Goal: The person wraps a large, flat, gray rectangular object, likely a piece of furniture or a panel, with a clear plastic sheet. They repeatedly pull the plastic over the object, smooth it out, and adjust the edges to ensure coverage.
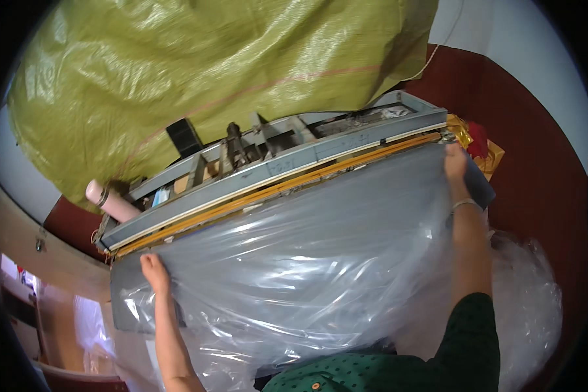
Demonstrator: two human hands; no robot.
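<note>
Wrinkled film and two hands, with the long grey trough (261, 171) as landmark. Nearest, well to the near side of the trough, is a dark green dotted garment (346, 374). Beyond it, clear plastic film (294, 268) lies across a dark grey board (128, 291) along the trough's near side. A loose heap of film (526, 294) bulges nearer than the trough's right end; if it joins the sheet, which cannot be told, its weight could drag the sheet askew.

The left hand (154, 270), just nearer than the trough's left end, is a fist closed on the film's far edge. The right hand (456, 164), beside the trough's right end, has its fingers curled over the film's other corner; their exact hold is too small to tell. Uneven pull between the hands would probably deepen the slanting creases, and a hard tug could tear or slip the thin edge.

An orange strip (294, 184) runs along the trough's near face; film riding up against it might snag. Farther, a pink bottle (113, 201) leans at the trough's left end, where a jolt could topple it. Behind the trough hangs a yellow-green sheet (222, 59).
</note>
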